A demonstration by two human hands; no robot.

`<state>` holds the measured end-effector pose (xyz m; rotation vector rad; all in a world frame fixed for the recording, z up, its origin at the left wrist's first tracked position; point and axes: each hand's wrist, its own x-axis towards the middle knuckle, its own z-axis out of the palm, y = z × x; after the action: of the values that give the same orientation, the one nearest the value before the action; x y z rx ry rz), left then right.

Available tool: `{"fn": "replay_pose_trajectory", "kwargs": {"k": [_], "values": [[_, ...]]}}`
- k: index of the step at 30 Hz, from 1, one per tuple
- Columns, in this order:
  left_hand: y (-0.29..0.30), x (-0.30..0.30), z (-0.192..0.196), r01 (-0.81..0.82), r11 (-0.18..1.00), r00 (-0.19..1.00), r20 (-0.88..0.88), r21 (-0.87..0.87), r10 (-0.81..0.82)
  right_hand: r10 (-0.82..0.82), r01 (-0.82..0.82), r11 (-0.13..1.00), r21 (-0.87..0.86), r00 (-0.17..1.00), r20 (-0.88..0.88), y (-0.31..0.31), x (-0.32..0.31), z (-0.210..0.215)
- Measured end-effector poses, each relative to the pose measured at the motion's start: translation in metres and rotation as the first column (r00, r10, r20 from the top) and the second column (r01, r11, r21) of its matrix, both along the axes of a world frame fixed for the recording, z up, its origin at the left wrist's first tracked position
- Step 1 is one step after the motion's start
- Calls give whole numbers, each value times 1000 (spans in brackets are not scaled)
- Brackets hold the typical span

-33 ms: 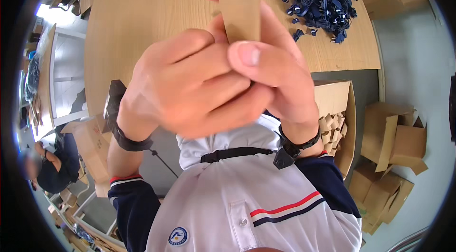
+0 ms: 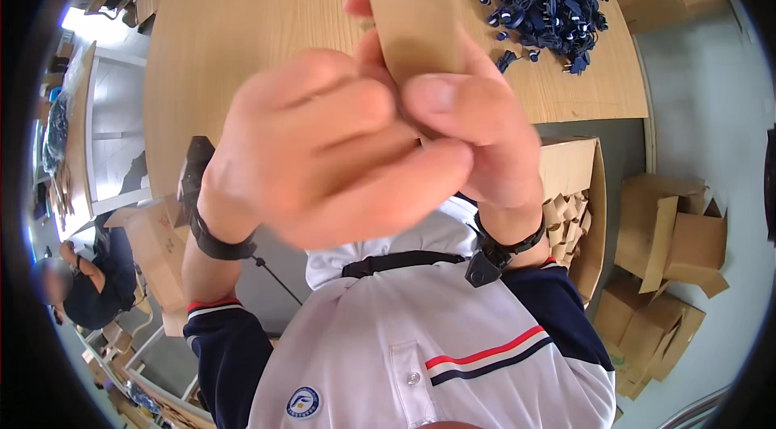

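A small, narrow brown cardboard box (image 2: pixel 418 21) stands upright between my hands above the table; its upper end is blurred. My right hand (image 2: pixel 485 122) grips it, thumb across the near face and fingers behind. Curled around the lower end is my left hand (image 2: pixel 315 146), its fingers closed, with one fingertip showing past the box's left edge. The left fingers hide the bottom of the box, so what they do there cannot be made out.
A heap of dark blue cables (image 2: pixel 541 4) lies at the wooden table's (image 2: pixel 242 16) far right. Below the right edge, a carton (image 2: pixel 594 219) holds several small folded cardboard pieces. Open cartons (image 2: pixel 667 235) stand on the floor at right. Another person (image 2: pixel 97 275) sits at far left.
The box has turned slightly, showing a broader front face. My left hand has shifted a little, and my right thumb has moved slightly right.
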<state>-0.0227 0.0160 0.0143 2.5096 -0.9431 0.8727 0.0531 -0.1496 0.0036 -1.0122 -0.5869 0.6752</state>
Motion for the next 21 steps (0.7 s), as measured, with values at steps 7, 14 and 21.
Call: {"fn": "replay_pose_trajectory", "kwargs": {"k": [7,14,21], "values": [[23,24,7,-31,972,991,-134,-234,0,237,-229,972,58,950,-202,-7,-1,5],[13,26,3,-56,868,891,-418,-493,-180,-8,49,966,-255,987,159,2,3,-8],[-19,19,-20,-345,411,774,-503,-844,-384,-161,369,929,-24,462,872,0,19,-17]]}}
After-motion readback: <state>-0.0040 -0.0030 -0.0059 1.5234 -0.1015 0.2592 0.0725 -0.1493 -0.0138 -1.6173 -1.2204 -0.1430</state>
